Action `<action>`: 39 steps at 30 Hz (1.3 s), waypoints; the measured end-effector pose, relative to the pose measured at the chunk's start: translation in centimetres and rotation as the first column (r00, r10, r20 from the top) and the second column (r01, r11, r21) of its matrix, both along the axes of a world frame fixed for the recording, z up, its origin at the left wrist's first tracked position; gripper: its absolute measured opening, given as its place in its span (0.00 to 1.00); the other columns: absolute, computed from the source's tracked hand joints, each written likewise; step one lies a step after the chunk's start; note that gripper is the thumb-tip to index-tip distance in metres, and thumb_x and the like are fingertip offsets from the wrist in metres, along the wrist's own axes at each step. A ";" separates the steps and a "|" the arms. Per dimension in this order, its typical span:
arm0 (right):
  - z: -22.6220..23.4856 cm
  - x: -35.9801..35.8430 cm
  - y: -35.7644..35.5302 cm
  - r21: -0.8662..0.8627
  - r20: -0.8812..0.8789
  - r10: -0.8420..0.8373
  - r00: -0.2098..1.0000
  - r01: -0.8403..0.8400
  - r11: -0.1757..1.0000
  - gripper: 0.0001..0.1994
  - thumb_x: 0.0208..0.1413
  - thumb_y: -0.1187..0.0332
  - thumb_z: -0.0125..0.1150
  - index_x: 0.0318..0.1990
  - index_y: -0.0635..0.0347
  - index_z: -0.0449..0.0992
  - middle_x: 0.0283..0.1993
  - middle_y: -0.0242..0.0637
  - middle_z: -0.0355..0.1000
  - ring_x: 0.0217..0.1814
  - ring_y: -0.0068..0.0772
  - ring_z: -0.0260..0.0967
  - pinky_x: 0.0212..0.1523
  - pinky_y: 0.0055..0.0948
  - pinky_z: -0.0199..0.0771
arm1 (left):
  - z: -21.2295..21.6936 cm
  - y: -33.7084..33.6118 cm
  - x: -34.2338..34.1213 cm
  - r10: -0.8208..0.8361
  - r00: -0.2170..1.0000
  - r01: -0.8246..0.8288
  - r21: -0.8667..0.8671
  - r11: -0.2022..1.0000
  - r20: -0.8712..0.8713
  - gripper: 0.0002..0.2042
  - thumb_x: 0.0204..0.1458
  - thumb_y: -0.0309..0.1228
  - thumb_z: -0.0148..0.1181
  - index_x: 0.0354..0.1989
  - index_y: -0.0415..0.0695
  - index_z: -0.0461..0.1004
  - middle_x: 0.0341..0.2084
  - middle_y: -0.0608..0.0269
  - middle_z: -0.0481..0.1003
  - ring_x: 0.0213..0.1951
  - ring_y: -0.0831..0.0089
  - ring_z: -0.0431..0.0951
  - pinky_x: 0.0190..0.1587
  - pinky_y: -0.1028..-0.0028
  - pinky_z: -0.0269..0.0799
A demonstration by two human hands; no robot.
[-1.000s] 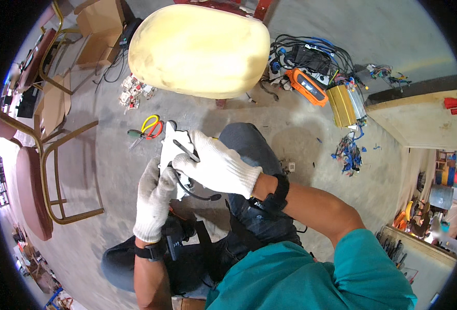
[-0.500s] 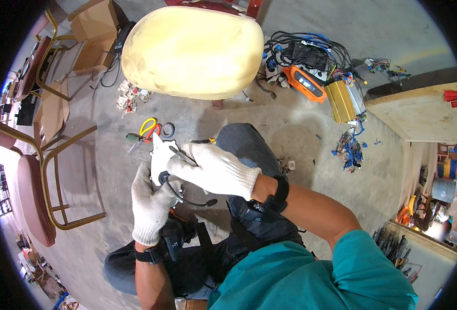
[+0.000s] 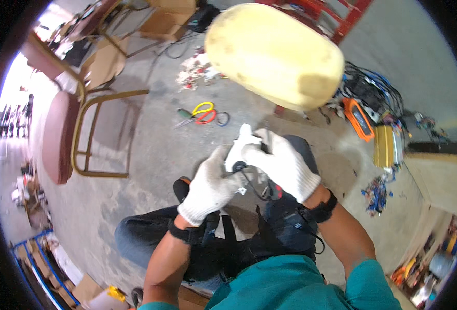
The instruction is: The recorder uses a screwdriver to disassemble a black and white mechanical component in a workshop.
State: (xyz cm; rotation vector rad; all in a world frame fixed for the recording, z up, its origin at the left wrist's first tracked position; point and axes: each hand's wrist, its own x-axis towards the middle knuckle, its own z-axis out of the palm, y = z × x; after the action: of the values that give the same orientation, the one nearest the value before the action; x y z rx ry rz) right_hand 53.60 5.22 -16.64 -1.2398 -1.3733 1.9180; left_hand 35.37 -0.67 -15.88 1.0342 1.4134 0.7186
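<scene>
In white knit gloves, my hands meet above my lap around a white part [image 3: 245, 137] of irregular outline, its kind unclear. My left hand [image 3: 208, 182] grips it from the lower left, fingers curled. From the right, my right hand [image 3: 285, 161] closes on its upper side, with the thumb pressed over it. A black cable [image 3: 253, 187] with a round black end [image 3: 239, 166] hangs from the part between my hands. The gloves cover much of the part. On the floor beyond lie scissors [image 3: 205, 113] with yellow and red handles and a dark tape roll [image 3: 222, 119].
Ahead stands a stool with a pale yellow seat [image 3: 275, 54]. A chair [image 3: 63, 137] is at left. To the right lie an orange device [image 3: 359, 120], a gold box [image 3: 384, 146], black cables [image 3: 375, 85] and a heap of blue connectors [image 3: 377, 195].
My view has turned, so the surroundings sit differently. My right hand has shifted on the white part; the thin dark tool seen by its fingers no longer shows. My left hand keeps its hold.
</scene>
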 end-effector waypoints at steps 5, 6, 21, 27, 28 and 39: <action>0.1 -0.5 -0.4 0.053 -0.060 -0.063 0.996 0.066 0.996 0.11 0.67 0.64 0.62 0.49 0.62 0.77 0.34 0.28 0.76 0.30 0.13 0.69 0.29 0.21 0.72 | -0.3 -0.2 -0.1 0.019 1.000 -0.019 -0.032 0.999 0.005 0.28 0.55 0.26 0.72 0.63 0.34 0.67 0.43 0.64 0.78 0.42 0.81 0.76 0.44 0.77 0.75; 0.6 -0.6 -0.3 0.056 -0.031 -0.055 0.998 0.056 0.997 0.11 0.67 0.64 0.63 0.48 0.62 0.77 0.34 0.28 0.76 0.30 0.13 0.68 0.29 0.21 0.71 | -0.9 -0.6 -0.3 0.031 0.998 -0.029 0.047 0.998 -0.055 0.26 0.55 0.32 0.71 0.59 0.36 0.69 0.37 0.54 0.80 0.38 0.71 0.80 0.42 0.70 0.76; 1.3 -0.9 -1.0 0.064 0.099 -0.062 0.993 0.056 0.996 0.09 0.67 0.67 0.63 0.47 0.63 0.75 0.33 0.28 0.76 0.26 0.13 0.68 0.25 0.21 0.69 | -3.4 -1.0 0.4 0.063 0.995 -0.039 0.290 0.956 -0.075 0.22 0.52 0.31 0.67 0.55 0.38 0.73 0.36 0.41 0.82 0.39 0.52 0.86 0.42 0.62 0.78; 1.5 -0.2 -0.6 -0.053 0.110 -0.117 0.987 0.123 0.991 0.07 0.66 0.67 0.61 0.45 0.61 0.75 0.31 0.27 0.73 0.25 0.12 0.66 0.24 0.20 0.68 | -1.6 -0.5 -0.1 -0.026 0.992 0.025 0.008 1.000 0.119 0.24 0.54 0.26 0.71 0.57 0.36 0.71 0.43 0.63 0.79 0.44 0.80 0.75 0.47 0.75 0.74; 1.3 0.1 -0.5 -0.058 0.094 -0.140 0.986 0.146 0.988 0.07 0.66 0.66 0.61 0.45 0.60 0.76 0.30 0.26 0.72 0.24 0.12 0.65 0.23 0.20 0.67 | -1.6 -0.5 -0.1 -0.030 0.988 0.036 -0.036 0.999 0.150 0.22 0.55 0.27 0.71 0.56 0.36 0.71 0.41 0.63 0.79 0.43 0.80 0.75 0.46 0.75 0.74; 1.4 -0.5 -0.2 0.019 0.094 -0.055 0.994 0.053 0.998 0.08 0.67 0.67 0.60 0.45 0.62 0.75 0.31 0.28 0.73 0.23 0.15 0.67 0.24 0.22 0.70 | 0.3 -1.0 0.8 0.090 0.991 -0.090 0.004 0.996 -0.100 0.21 0.56 0.33 0.69 0.55 0.37 0.73 0.30 0.57 0.82 0.32 0.78 0.80 0.38 0.72 0.77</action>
State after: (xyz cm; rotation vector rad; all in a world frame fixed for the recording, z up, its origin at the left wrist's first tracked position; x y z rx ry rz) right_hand 53.07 5.04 -15.21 -1.3616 -1.3855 1.8288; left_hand 36.21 -1.69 -15.55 1.0234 1.5552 0.7407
